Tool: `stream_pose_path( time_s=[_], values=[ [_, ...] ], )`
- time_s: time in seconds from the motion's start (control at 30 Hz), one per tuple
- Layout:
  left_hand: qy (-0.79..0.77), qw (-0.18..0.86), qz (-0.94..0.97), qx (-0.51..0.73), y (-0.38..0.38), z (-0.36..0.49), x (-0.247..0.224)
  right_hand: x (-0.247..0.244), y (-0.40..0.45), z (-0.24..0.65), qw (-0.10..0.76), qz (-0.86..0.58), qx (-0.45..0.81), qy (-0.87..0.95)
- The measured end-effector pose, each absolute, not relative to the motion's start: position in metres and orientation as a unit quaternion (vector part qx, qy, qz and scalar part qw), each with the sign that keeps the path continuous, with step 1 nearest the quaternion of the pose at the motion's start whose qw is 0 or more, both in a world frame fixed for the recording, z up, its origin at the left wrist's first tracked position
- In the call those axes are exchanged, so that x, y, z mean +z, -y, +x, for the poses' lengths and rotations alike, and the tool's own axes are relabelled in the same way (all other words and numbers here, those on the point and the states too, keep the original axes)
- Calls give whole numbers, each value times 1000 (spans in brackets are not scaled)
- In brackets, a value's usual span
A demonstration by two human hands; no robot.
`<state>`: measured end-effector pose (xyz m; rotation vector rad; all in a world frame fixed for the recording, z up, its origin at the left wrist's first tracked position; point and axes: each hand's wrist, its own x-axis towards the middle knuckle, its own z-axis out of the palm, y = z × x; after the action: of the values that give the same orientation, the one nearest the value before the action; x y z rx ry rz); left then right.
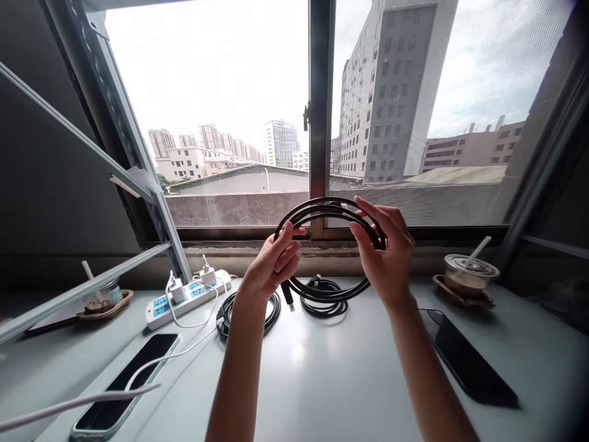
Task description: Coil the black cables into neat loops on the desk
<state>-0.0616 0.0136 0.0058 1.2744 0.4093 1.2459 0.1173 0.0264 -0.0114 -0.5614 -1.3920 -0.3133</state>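
Note:
A coiled black cable [329,297] is held up above the desk between my two hands, its loops forming a wide ring. My left hand [277,261] grips the left side of the coil, thumb pressed over the strands. On the right, my right hand [385,245] curls its thumb and fingers around the opposite side. A plug end [288,294] of the cable dangles just below my left hand. Behind and under the held coil, a second black cable coil [326,310] lies on the desk. Another coil [272,314] rests further left, partly hidden by my left forearm.
On the left stand a white power strip [159,314] with chargers and a phone [131,380] crossed by a white cord [184,348]. A black phone [469,359] and a lidded drink cup [467,276] are on the right. A window [321,123] and metal frame [138,135] rise behind.

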Motion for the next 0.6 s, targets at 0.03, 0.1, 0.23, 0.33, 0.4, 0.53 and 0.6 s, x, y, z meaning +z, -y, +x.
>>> stream_pose_path(
  time_s=[0.03,0.1,0.23,0.33,0.4,0.53,0.6],
  values=[
    [-165,627,546,530,-14,-61,6,-12,-26,118,723,-254,-132,629],
    [-150,655,537,511,-17,-59,6,-12,-27,119,726,-257,-114,627],
    [-144,684,528,482,-22,-57,6,-13,-28,121,720,-271,-83,633],
    [-161,679,540,471,-22,-55,4,-11,-28,122,695,-281,-80,657],
    [-185,657,554,477,-21,-54,3,-10,-29,123,676,-287,-99,672],
    [-236,599,572,509,-17,-48,3,-10,-29,122,668,-291,-104,677],
    [-262,556,567,548,-15,-45,3,-10,-28,121,671,-294,-89,675]
  ],
)
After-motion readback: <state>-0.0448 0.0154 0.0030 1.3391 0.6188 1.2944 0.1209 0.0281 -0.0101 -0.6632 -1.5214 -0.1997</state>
